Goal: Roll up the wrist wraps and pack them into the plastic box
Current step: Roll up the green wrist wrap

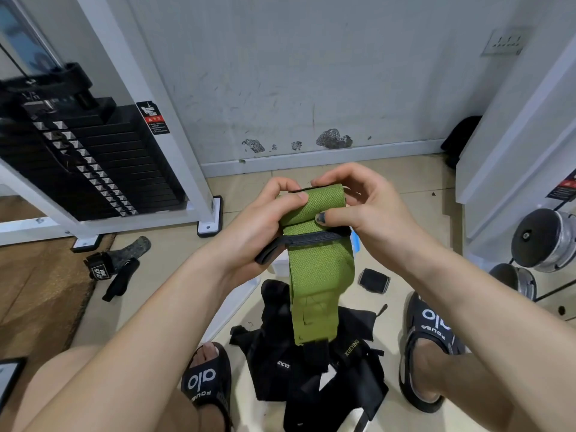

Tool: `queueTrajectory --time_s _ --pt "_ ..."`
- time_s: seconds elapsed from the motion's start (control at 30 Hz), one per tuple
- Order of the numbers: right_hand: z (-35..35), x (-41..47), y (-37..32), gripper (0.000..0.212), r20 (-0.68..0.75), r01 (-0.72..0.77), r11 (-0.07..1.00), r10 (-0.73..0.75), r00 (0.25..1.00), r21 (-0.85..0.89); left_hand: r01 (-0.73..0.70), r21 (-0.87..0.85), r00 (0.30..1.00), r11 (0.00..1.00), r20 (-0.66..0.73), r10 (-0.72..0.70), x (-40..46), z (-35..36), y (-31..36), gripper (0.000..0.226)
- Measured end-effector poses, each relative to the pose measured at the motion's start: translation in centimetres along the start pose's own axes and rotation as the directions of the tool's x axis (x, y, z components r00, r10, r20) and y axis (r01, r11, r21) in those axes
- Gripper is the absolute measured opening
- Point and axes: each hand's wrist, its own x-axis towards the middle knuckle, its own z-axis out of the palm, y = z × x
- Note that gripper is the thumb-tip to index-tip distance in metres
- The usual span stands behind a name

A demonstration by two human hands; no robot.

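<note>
A green wrist wrap [314, 275] is held up in front of me, its top end curled into a small roll and its tail hanging down over the floor. My left hand [261, 226] grips the roll's left side and a dark elastic loop. My right hand [364, 207] pinches the right side, thumb pressed on the roll. Below lies a heap of black wraps [318, 369]. The white plastic box [237, 304] shows only partly behind my left forearm and the wrap.
A black weight stack [84, 157] in a white frame stands at left. More black straps [115, 266] lie on the floor near it. A small black rolled wrap [373, 280] sits at right, chrome dumbbells [545, 241] beyond. My sandalled feet flank the heap.
</note>
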Motion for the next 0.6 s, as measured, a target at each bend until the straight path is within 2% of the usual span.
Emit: queueTrajectory --time_s 0.13,0.23,0.4,0.53,0.6 --pt "-0.5 -0.1 -0.4 0.063 0.12 -0.18 0.984 0.177 0.977 0.011 -0.029 0.017 0.999 0.999 0.019 0.029 0.0 -0.1 0.0 0.006" --pt "-0.5 -0.3 -0.7 0.041 0.182 -0.295 0.956 0.29 0.939 -0.004 -0.047 0.036 0.999 0.998 0.023 0.047 0.1 -0.2 -0.1 0.01" --pt "0.5 -0.4 -0.3 0.013 0.123 -0.242 0.97 0.236 0.964 0.033 -0.061 0.046 0.998 0.997 -0.003 0.061 0.3 0.0 -0.6 0.01" --pt "0.7 -0.3 0.2 0.014 0.096 -0.227 0.973 0.222 0.97 0.049 -0.027 0.028 0.999 0.999 -0.028 0.028 0.4 0.1 -0.9 0.007" --pt "0.7 -0.3 0.4 0.02 0.087 -0.206 0.978 0.202 0.976 0.037 -0.017 0.022 0.999 1.0 -0.043 0.018 0.9 -0.3 -1.2 0.017"
